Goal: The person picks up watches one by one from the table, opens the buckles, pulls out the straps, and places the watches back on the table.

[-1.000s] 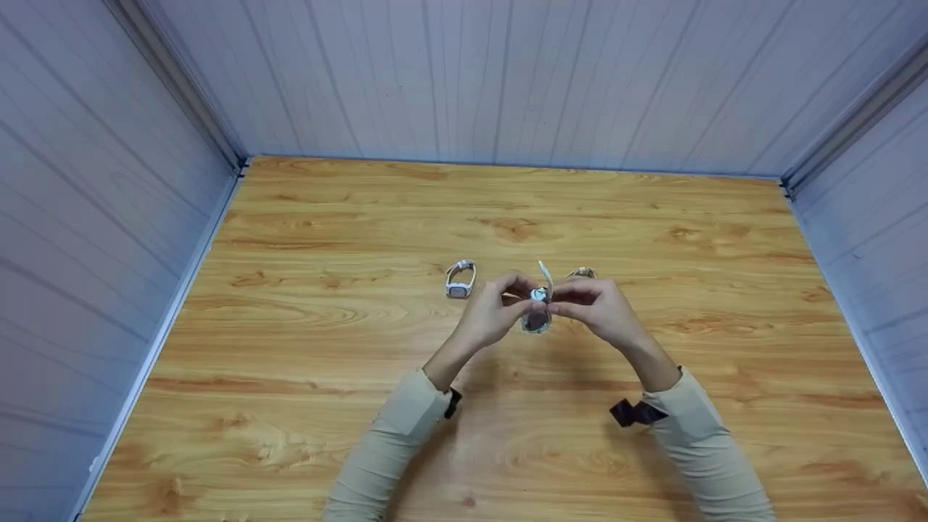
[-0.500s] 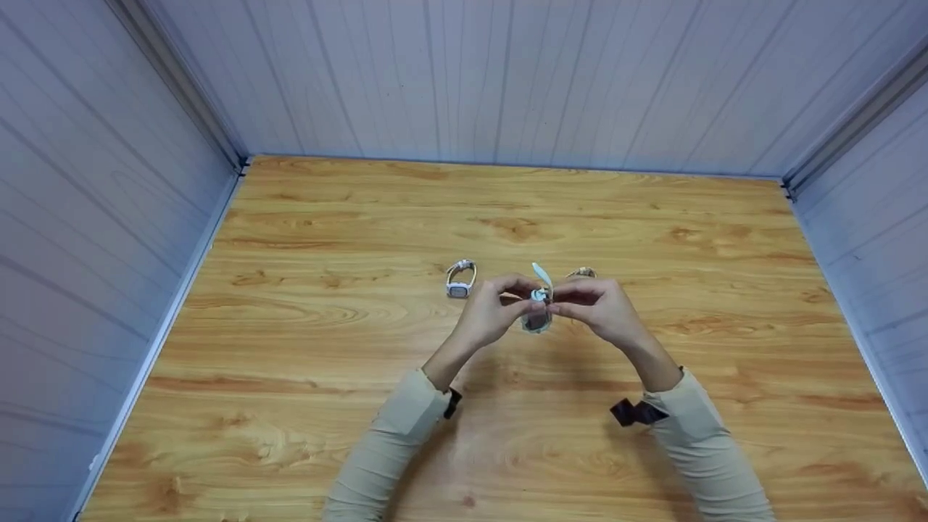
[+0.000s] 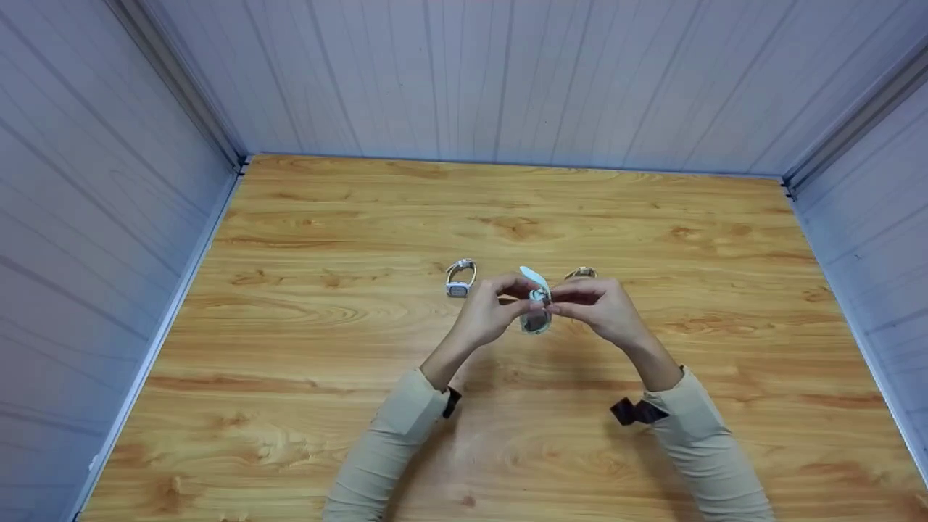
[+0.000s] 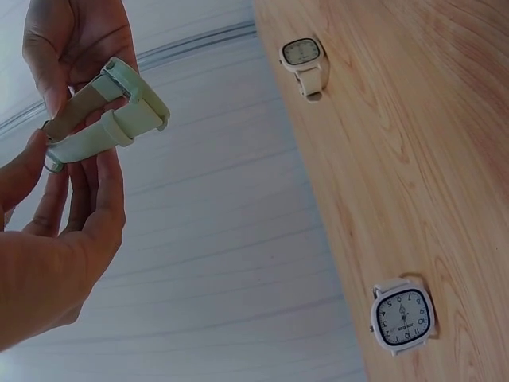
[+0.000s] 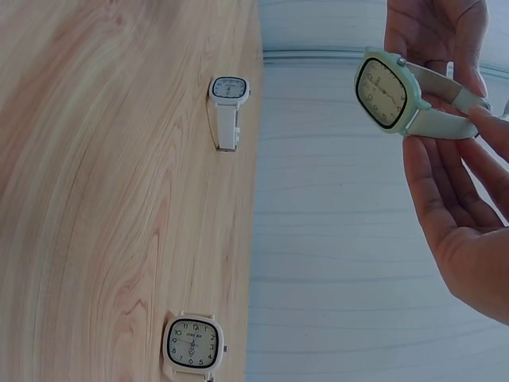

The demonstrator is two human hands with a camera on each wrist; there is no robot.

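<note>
Both hands hold a pale green square-faced wristwatch [image 5: 382, 94] above the table, its strap bent into a loop. My left hand [image 3: 491, 310] pinches the strap from the left, beside the buckle end. My right hand [image 3: 599, 307] pinches the strap from the right. In the head view the free strap end [image 3: 534, 276] sticks up and leans left over the fingers. The watch case hangs below the fingertips. In the left wrist view the strap [image 4: 87, 143] shows a keeper loop near the case; fingers partly hide the buckle.
A white wristwatch [image 3: 457, 289] lies on the wood-grain table [image 3: 348, 348] to the left of the hands. Another light-coloured watch [image 3: 581, 272] lies behind the right hand, partly hidden. Pale panel walls [image 3: 464, 80] enclose the table at the back and sides.
The free strap end has tipped from nearly upright to the left, showing more of its flat side. Both hands stay in almost the same place, still pinching the green watch's strap.
</note>
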